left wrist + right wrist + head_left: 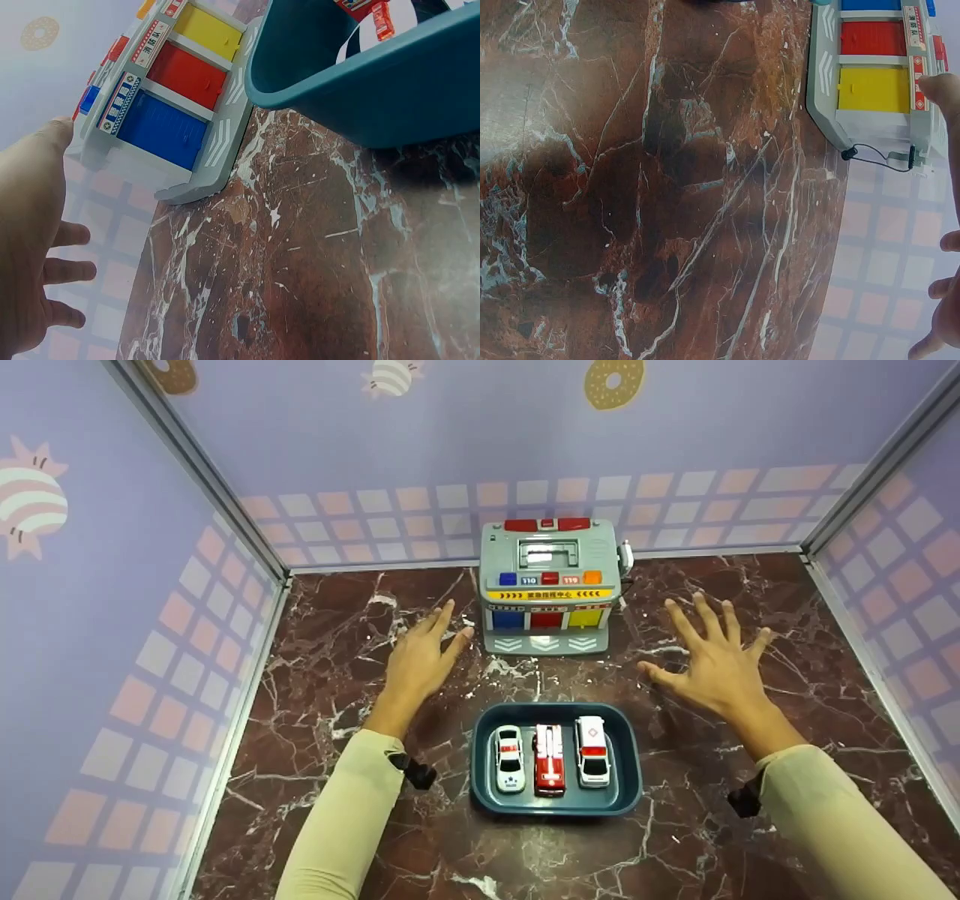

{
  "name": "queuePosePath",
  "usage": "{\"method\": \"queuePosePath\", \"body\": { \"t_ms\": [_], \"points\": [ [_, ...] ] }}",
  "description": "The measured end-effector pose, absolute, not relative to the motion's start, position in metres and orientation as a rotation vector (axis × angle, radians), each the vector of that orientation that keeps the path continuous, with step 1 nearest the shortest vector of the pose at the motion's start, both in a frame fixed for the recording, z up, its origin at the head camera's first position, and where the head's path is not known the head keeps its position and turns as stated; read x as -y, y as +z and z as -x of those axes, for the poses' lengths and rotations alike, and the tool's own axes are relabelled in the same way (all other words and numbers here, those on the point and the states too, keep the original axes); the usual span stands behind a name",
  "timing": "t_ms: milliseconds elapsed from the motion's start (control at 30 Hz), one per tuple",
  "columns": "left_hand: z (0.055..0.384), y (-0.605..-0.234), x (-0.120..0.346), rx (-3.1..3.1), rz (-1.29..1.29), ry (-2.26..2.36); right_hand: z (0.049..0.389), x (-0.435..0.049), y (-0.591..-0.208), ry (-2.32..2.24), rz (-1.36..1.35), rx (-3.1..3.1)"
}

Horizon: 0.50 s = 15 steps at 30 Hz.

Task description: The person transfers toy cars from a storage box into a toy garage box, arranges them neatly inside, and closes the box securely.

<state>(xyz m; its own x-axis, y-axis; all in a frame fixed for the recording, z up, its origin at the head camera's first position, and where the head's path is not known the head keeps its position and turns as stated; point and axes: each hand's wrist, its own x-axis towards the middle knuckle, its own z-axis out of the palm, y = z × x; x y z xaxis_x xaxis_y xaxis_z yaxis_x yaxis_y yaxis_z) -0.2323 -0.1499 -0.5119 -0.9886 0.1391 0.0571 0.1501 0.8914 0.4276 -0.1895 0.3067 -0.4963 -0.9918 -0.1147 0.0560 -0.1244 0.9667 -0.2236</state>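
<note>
A grey toy garage [546,585] with blue, red and yellow doors stands at the back of the marbled table. Left of it, my left hand [420,656] holds nothing, its fingers extended. To the right, my right hand [712,664] spreads its fingers, also with nothing in them. A dark blue tray [480,765] lies in front of the garage, between the forearms. Inside it are a white toy police car [510,761], a red toy fire truck [549,765] and a white toy ambulance [592,754], side by side. In the left wrist view the blue door [161,131] faces the camera.
Purple panels [525,427] close off the back and both sides, meeting the marbled table [337,675] at metal edges. A white handset-like part with a black cord [625,559] hangs on the garage's right side. Each wrist wears a black strap [414,771].
</note>
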Motion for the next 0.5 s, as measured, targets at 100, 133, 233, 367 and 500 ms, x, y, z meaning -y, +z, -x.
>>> {"method": "queuePosePath", "body": {
  "t_ms": [100, 133, 233, 367, 500],
  "points": [
    [0.235, -0.513, 0.148, 3.009, 0.255, -0.749, 0.19, -0.305, -0.496, 0.36, -0.198, 3.063],
    [0.236, -0.514, 0.147, 3.001, 0.264, -0.778, 0.19, -0.305, -0.496, 0.367, -0.2, 3.06],
    [0.241, -0.516, 0.145, 2.967, 0.296, -0.896, 0.191, -0.304, -0.497, 0.405, -0.211, 3.062],
    [0.246, -0.52, 0.144, 2.929, 0.327, -1.023, 0.191, -0.302, -0.498, 0.454, -0.232, 3.069],
    [0.249, -0.522, 0.143, 2.924, 0.337, -1.054, 0.191, -0.3, -0.499, 0.468, -0.258, 3.061]
  ]
}}
